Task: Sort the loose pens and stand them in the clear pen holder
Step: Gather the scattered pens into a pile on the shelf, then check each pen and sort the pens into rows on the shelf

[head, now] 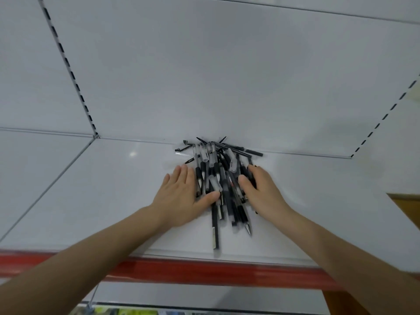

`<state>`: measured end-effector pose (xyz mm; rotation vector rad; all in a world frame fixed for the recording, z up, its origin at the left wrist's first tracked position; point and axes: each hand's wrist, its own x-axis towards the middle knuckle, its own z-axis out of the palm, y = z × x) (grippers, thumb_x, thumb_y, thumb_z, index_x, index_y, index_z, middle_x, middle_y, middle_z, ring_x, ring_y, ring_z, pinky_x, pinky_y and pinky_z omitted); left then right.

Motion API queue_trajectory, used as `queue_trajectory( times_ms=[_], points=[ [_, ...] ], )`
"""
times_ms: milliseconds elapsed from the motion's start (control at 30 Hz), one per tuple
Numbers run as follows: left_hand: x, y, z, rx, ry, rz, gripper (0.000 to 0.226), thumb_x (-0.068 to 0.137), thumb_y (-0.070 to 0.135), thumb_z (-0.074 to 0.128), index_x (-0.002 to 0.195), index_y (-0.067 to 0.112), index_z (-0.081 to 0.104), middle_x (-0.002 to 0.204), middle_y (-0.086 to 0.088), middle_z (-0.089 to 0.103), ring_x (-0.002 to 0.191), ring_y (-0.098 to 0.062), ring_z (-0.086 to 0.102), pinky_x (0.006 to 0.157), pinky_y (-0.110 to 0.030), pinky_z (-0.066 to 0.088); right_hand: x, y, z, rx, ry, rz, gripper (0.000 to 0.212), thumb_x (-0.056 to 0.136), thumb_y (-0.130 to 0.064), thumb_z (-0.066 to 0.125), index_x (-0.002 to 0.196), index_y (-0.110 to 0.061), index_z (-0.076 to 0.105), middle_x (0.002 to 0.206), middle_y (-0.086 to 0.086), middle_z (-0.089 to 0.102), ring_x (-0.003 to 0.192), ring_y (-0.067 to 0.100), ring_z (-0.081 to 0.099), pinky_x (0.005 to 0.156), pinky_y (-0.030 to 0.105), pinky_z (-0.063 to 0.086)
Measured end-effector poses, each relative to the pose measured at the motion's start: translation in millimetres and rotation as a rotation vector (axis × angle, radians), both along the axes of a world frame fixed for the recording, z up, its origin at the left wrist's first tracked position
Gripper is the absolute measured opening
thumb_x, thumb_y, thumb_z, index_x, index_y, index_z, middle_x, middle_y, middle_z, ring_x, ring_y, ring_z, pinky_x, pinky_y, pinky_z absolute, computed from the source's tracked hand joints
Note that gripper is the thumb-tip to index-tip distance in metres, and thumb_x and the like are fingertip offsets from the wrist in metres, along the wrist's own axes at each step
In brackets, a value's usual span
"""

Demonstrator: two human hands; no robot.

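White shelf (102, 201), red front strip (204, 270), white slotted back panel (204, 76). Black and clear pens (213, 164) lie heaped near the shelf's back edge, with the left hand (179, 196) and right hand (263, 194) flat against either side, each grip apart. Barrel print is blurred.

no readable text; markings on pens (218, 178) too small and blurred to read.
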<state>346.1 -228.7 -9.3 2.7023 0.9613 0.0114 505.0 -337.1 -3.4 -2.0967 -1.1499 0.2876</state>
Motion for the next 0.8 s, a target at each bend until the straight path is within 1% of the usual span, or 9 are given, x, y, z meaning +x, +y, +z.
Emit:
queue_trajectory(
  times_ms=[67,167,300,367,400,467,500,600,800],
  points=[
    [4.4,-1.4,0.3,-0.017,0.001,0.007,0.096,0.081,0.075,0.017,0.148,0.009,-0.004,0.157,-0.011,-0.005,0.144,-0.024,-0.007,0.117,-0.041,0.000,-1.2,3.4,-1.3,-0.008,0.006,-0.009,0.014,0.094,-0.029,0.042,0.080,-0.028,0.043,0.088,-0.003,0.045,0.087,0.017,0.042,0.077,0.028,0.033],
    [5.0,-2.4,1.9,-0.027,-0.010,0.013,0.095,0.082,0.073,0.018,0.147,0.009,-0.006,0.157,-0.010,-0.006,0.144,-0.022,-0.008,0.116,-0.040,-0.001,-2.2,1.2,0.8,-0.066,-0.016,0.013,0.029,0.093,-0.032,0.042,0.108,-0.010,0.054,0.108,0.007,0.051,0.105,0.022,0.047,0.092,0.035,0.040],
    [1.9,-1.7,0.3,-0.023,-0.067,0.017,0.105,0.074,0.081,0.014,0.148,0.009,0.000,0.157,-0.010,0.000,0.145,-0.021,-0.004,0.116,-0.040,0.002,-2.4,-3.7,4.6,-0.100,-0.034,0.025,0.032,0.094,-0.032,0.043,0.114,-0.011,0.054,0.120,0.012,0.051,0.118,0.027,0.044,0.101,0.042,0.037],
    [-1.0,-0.2,0.6,-0.035,-0.123,0.001,0.105,0.072,0.083,0.014,0.147,0.010,0.009,0.156,-0.010,0.008,0.145,-0.020,0.001,0.117,-0.038,0.006,-1.7,-5.9,4.4,-0.107,-0.063,0.039,0.036,0.095,-0.032,0.042,0.121,-0.008,0.051,0.127,0.012,0.048,0.124,0.026,0.040,0.105,0.036,0.033],
    [-3.4,0.3,2.5,-0.046,-0.151,-0.016,0.102,0.073,0.082,0.015,0.145,0.010,0.016,0.155,-0.010,0.014,0.144,-0.019,0.006,0.118,-0.036,0.008,-1.6,-7.3,5.0,-0.115,-0.081,0.050,0.039,0.096,-0.031,0.041,0.125,-0.006,0.049,0.129,0.012,0.046,0.125,0.025,0.039,0.104,0.026,0.028],
    [-9.1,0.2,9.9,-0.101,-0.200,-0.034,0.088,0.082,0.073,0.024,0.137,0.006,0.030,0.151,-0.013,0.022,0.142,-0.021,0.015,0.116,-0.033,0.014,-0.1,-10.4,5.7,-0.130,-0.118,0.089,0.040,0.097,-0.029,0.041,0.128,-0.003,0.046,0.131,0.012,0.044,0.125,0.023,0.036,0.087,0.011,0.020],
    [-12.3,-0.1,14.3,-0.137,-0.218,-0.029,0.078,0.087,0.065,0.028,0.132,0.002,0.036,0.150,-0.015,0.024,0.140,-0.022,0.019,0.113,-0.030,0.016,1.1,-12.1,6.5,-0.132,-0.139,0.113,0.041,0.097,-0.028,0.040,0.130,-0.003,0.045,0.133,0.012,0.044,0.126,0.023,0.035,0.082,0.011,0.019],
    [-22.4,3.2,22.8,-0.162,-0.271,-0.009,0.053,0.095,0.042,0.035,0.125,-0.001,0.047,0.147,-0.013,0.030,0.138,-0.017,0.024,0.101,-0.019,0.019,6.8,-16.3,11.5,-0.160,-0.178,0.159,0.045,0.097,-0.031,0.040,0.132,-0.003,0.043,0.134,0.011,0.044,0.127,0.021,0.036,0.092,0.015,0.023],
    [-43.9,12.1,21.3,-0.050,-0.299,-0.010,0.039,0.092,0.032,0.049,0.124,0.010,0.055,0.137,-0.007,0.047,0.124,-0.020,0.046,0.092,-0.014,0.027,1.9,-23.7,30.0,-0.084,-0.272,0.158,0.036,0.095,-0.028,0.047,0.128,-0.014,0.050,0.133,0.003,0.047,0.125,0.016,0.043,0.096,0.016,0.029]
  ],
)
